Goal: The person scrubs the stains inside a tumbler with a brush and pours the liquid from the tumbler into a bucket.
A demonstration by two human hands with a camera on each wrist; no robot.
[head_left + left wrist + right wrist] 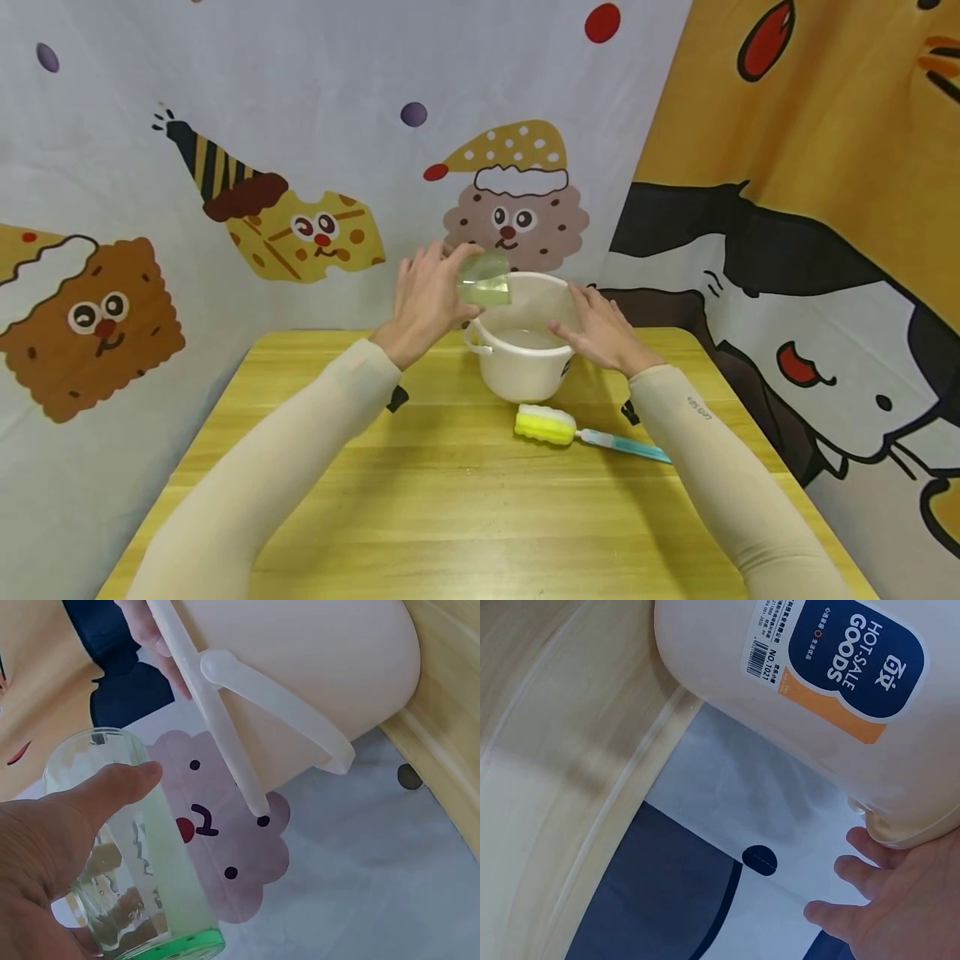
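A clear, green-tinted drinking glass (483,280) is held in my left hand (429,296), tipped nearly onto its side beside the rim of a white bucket (523,375). Thumb and glass show close up in the left wrist view, with a green band at one end of the glass (142,847). My right hand (606,332) touches the bucket's right rim. In the right wrist view its fingers (859,874) are spread beside the bucket's handle joint. Whether the bucket's pale inside holds liquid I cannot tell.
A cleaning brush (546,425) with a yellow-and-white sponge head and blue handle lies in front of the bucket, partly behind my right forearm. The wooden table (420,500) ends at a cartoon-printed cloth (330,108) behind and at the sides.
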